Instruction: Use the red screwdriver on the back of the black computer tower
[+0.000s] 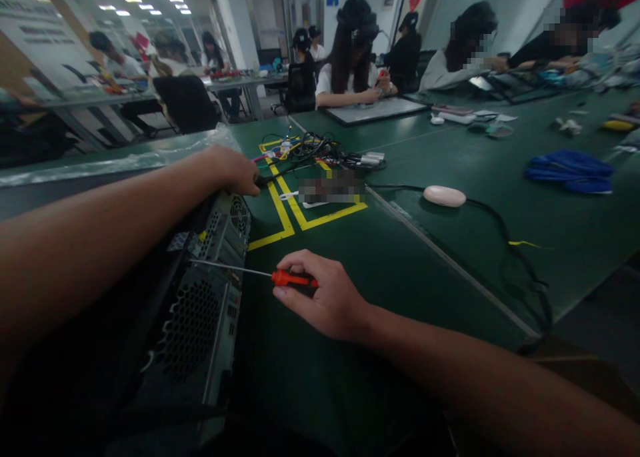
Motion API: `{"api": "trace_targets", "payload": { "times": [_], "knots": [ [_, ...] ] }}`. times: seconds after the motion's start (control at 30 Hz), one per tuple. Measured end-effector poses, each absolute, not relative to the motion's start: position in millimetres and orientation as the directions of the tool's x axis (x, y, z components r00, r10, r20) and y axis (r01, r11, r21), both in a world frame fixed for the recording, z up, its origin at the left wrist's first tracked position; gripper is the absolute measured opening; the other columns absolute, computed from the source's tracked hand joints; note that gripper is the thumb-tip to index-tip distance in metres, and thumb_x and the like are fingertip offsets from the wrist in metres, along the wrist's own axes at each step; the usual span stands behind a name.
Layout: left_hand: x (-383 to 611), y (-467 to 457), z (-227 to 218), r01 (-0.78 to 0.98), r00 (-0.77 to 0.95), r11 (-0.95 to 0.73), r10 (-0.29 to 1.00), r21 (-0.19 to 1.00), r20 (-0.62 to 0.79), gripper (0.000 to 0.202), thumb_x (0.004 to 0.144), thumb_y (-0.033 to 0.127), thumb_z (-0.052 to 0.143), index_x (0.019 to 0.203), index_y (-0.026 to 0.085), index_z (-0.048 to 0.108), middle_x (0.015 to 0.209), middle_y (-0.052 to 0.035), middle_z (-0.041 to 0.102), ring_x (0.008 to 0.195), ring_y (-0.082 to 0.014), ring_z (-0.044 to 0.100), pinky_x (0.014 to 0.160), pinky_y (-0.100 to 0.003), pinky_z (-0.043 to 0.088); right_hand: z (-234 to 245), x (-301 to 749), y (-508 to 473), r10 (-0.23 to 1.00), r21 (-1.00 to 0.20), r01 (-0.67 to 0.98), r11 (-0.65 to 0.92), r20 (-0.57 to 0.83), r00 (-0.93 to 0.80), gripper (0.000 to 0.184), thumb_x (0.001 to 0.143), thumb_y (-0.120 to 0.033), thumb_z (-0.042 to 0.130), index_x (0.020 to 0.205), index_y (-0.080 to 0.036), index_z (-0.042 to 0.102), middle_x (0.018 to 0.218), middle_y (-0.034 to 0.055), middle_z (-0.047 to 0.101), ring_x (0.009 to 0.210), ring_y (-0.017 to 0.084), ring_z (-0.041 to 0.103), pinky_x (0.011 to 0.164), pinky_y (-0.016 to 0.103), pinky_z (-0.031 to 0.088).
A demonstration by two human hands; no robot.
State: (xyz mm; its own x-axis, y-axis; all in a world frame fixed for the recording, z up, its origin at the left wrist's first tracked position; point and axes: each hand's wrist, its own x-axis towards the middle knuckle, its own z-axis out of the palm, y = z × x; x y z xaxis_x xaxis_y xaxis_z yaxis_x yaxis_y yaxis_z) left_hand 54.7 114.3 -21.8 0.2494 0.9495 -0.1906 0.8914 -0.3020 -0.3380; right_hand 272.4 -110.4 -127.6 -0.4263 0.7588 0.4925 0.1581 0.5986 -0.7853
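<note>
A black desktop computer case [125, 350] lies along the left side, its metal back panel [193, 330] with vent holes and ports turned to the right. My right hand [325, 294] is closed around the red handle of a screwdriver [290, 278]. The screwdriver's long thin shaft points left, its tip at the upper edge of the back panel; whether it sits in a screw is too small to tell. My left hand [234, 169] reaches across the case, fingers curled over its far top corner. A black cable end lies right beside those fingers.
On the green table [415, 257] are yellow tape lines [330, 218], a tangle of cables [315, 149], a blurred-out phone-like object [333, 189], a pale oval case [444, 196] by a black cord, and a blue bundle [567, 170]. Several people work across the table.
</note>
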Motion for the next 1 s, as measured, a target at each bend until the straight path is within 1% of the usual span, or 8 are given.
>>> {"api": "trace_targets", "payload": {
  "times": [0.03,0.1,0.2,0.33,0.5,0.67,0.83,1.0],
  "knots": [
    [56,112,-21,0.889,0.209,-0.273,0.956,-0.367,-0.205,0.073,0.067,0.073,0.069,0.131,0.038,0.078,0.125,-0.0145,0.080,0.124,-0.0480,0.067,0.103,-0.058,0.048,-128,272,-110,0.756,-0.784,0.154,0.601,0.495,-0.428,0.019,0.095,-0.030,0.072,0.111,-0.021,0.066,0.094,0.0021,0.072,0.079,0.017,0.066,0.080,0.032,0.054],
    [58,106,-18,0.887,0.151,-0.231,0.964,-0.399,-0.221,0.073,0.069,0.072,0.068,0.133,0.039,0.077,0.132,-0.0131,0.078,0.128,-0.0476,0.064,0.105,-0.057,0.047,-128,272,-110,0.752,-0.783,0.145,0.605,0.503,-0.425,0.018,0.096,-0.029,0.072,0.111,-0.020,0.066,0.092,0.0015,0.072,0.078,0.017,0.066,0.080,0.032,0.053],
    [62,99,-15,0.894,0.152,-0.227,0.965,-0.386,-0.214,0.073,0.069,0.071,0.068,0.135,0.039,0.076,0.137,-0.0130,0.075,0.131,-0.0485,0.062,0.108,-0.059,0.045,-128,271,-110,0.746,-0.780,0.129,0.612,0.516,-0.420,0.017,0.095,-0.027,0.072,0.109,-0.019,0.066,0.090,0.0009,0.071,0.077,0.016,0.065,0.079,0.031,0.053],
    [64,97,-14,0.867,0.153,-0.236,0.964,-0.438,-0.217,0.072,0.075,0.068,0.064,0.137,0.033,0.076,0.137,-0.0156,0.075,0.128,-0.0478,0.065,0.105,-0.058,0.047,-127,272,-110,0.751,-0.786,0.134,0.603,0.503,-0.428,0.016,0.096,-0.027,0.071,0.110,-0.020,0.066,0.090,0.0005,0.071,0.076,0.016,0.064,0.078,0.031,0.052],
    [64,99,-15,0.845,0.147,-0.237,0.965,-0.479,-0.218,0.070,0.077,0.067,0.062,0.139,0.036,0.074,0.135,-0.0118,0.076,0.128,-0.0450,0.065,0.105,-0.055,0.047,-128,271,-110,0.751,-0.788,0.137,0.601,0.497,-0.435,0.017,0.097,-0.030,0.071,0.110,-0.021,0.065,0.092,0.0008,0.071,0.077,0.016,0.064,0.078,0.032,0.052],
    [65,99,-15,0.882,0.140,-0.221,0.966,-0.416,-0.216,0.070,0.073,0.067,0.068,0.138,0.040,0.074,0.135,-0.0102,0.076,0.132,-0.0452,0.062,0.108,-0.055,0.044,-130,271,-108,0.767,-0.791,0.151,0.593,0.498,-0.406,0.021,0.094,-0.030,0.073,0.111,-0.022,0.063,0.090,-0.0006,0.069,0.075,0.015,0.063,0.077,0.031,0.052],
    [66,97,-13,0.906,0.145,-0.214,0.967,-0.364,-0.208,0.074,0.072,0.065,0.071,0.138,0.034,0.075,0.136,-0.0144,0.075,0.133,-0.0499,0.060,0.111,-0.058,0.042,-131,270,-110,0.796,-0.808,0.178,0.562,0.470,-0.381,0.019,0.094,-0.032,0.074,0.103,-0.022,0.062,0.090,-0.0003,0.069,0.072,0.014,0.061,0.072,0.030,0.050],
    [64,92,-12,0.908,0.173,-0.228,0.968,-0.351,-0.182,0.069,0.075,0.063,0.071,0.138,0.035,0.075,0.139,-0.0126,0.074,0.132,-0.0483,0.061,0.110,-0.059,0.044,-131,272,-114,0.812,-0.824,0.168,0.541,0.459,-0.360,0.017,0.092,-0.027,0.076,0.101,-0.022,0.063,0.088,-0.0006,0.069,0.072,0.015,0.063,0.068,0.029,0.049]
  ]
}}
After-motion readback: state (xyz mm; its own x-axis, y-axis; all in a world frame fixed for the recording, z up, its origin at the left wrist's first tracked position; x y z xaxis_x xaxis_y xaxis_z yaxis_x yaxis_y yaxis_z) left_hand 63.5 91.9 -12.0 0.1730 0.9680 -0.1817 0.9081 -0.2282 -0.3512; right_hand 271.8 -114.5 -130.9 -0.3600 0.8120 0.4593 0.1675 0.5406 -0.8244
